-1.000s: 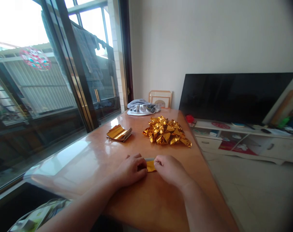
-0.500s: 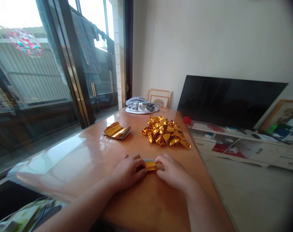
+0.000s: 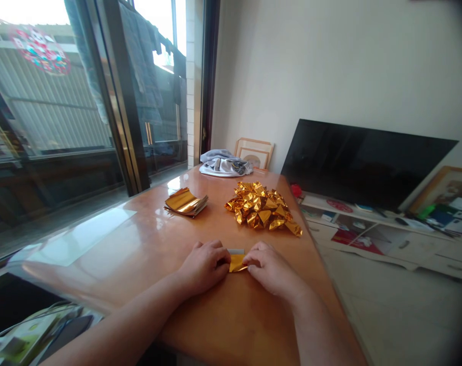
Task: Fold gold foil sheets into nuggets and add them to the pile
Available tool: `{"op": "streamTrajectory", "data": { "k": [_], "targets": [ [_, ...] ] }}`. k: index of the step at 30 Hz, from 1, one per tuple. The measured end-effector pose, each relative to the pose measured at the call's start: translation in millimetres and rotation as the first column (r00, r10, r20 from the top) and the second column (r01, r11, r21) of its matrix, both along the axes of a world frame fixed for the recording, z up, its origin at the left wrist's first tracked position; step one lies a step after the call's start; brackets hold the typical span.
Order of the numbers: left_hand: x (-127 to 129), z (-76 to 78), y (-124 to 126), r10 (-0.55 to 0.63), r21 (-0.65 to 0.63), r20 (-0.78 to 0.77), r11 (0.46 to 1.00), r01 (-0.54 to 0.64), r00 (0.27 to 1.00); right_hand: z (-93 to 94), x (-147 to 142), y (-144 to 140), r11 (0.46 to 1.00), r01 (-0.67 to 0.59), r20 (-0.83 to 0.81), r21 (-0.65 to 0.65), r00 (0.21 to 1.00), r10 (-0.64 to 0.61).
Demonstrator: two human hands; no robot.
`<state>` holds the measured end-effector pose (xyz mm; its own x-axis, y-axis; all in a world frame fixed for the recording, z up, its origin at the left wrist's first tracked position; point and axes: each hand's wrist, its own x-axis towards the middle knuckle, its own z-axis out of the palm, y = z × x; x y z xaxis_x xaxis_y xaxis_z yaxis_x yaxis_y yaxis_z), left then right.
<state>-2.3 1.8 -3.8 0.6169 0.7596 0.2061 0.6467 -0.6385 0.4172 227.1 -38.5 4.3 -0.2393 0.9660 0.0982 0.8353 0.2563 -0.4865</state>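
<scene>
Between my hands, low over the near part of the table, is a sheet of gold foil paper (image 3: 237, 263) with a silvery-grey strip along its far edge. My left hand (image 3: 206, 264) has its fingers curled and closed on the sheet's left end. On the right end, my right hand (image 3: 267, 265) pinches the paper between thumb and fingers. Both ends of the sheet are hidden by the fingers. Beyond my left hand lies a stack of gold foil sheets (image 3: 185, 202), slightly curved. A heap of folded gold foil pieces (image 3: 262, 207) sits beyond my right hand.
The glossy brown table (image 3: 154, 249) has its right edge just past my right forearm. Bundled grey-white cloth (image 3: 225, 165) lies at its far end. A low white cabinet (image 3: 410, 246) and a black television (image 3: 368, 162) stand to the right, glass doors to the left.
My right fingers have closed into a tighter pinch at the sheet's near right edge, and more of the gold face shows. The view has shifted slightly.
</scene>
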Motion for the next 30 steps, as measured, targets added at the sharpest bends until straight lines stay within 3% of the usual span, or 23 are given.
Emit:
{"op": "streamTrajectory", "data": {
  "k": [6,14,20,30],
  "targets": [
    [1.9,-3.1,0.8,0.019,0.016,0.002,1.0,-0.019,1.0,-8.0,4.6,7.6,0.998,-0.032,-0.14,0.06,0.989,0.041],
    [2.2,-4.7,0.6,0.016,0.03,0.003,0.999,-0.016,1.0,-14.5,6.5,18.2,0.998,-0.029,-0.196,0.056,0.98,0.039],
    [3.5,-6.5,-0.2,0.02,0.044,0.009,0.999,-0.02,1.0,-20.2,8.6,23.3,0.999,-0.033,-0.213,0.029,0.976,0.039],
    [4.3,-7.3,0.7,0.004,0.064,0.001,0.998,-0.004,1.0,-25.5,2.3,28.7,0.994,0.059,-0.178,0.088,0.983,-0.043]
  ]
}}
